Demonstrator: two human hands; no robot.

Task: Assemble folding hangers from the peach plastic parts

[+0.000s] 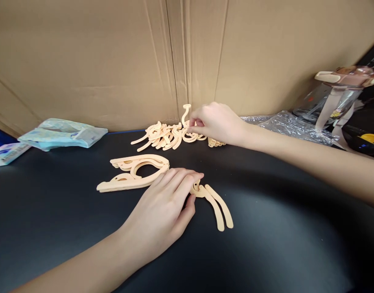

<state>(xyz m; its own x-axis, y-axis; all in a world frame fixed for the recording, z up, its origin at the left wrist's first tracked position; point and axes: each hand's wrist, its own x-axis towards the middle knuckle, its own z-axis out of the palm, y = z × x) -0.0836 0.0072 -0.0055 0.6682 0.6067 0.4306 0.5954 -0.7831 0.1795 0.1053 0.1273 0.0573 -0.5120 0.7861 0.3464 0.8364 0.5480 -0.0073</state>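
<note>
My left hand (171, 199) lies palm down on the black tabletop, its fingers curled over a beige plastic hanger piece (199, 191) that they partly hide. Two slim curved beige arms (219, 207) stretch from beside my fingertips toward the lower right. Left of these fingers lie folded beige hangers (132, 185), stacked together. At the back, my right hand (215, 122) pinches at a beige plastic hook (185, 114) with a flat round end, which stands upright over a group of hooks. My fingers cover part of the contact.
A pile of curved beige pieces (164, 136) lies left of my right hand. Short beige tubes (215, 142) sit beneath it. A tissue pack (63, 132) is at the left, crinkled clear plastic (284, 124) and a strapped bottle (336, 97) at the right. A cardboard wall (113, 61) stands behind.
</note>
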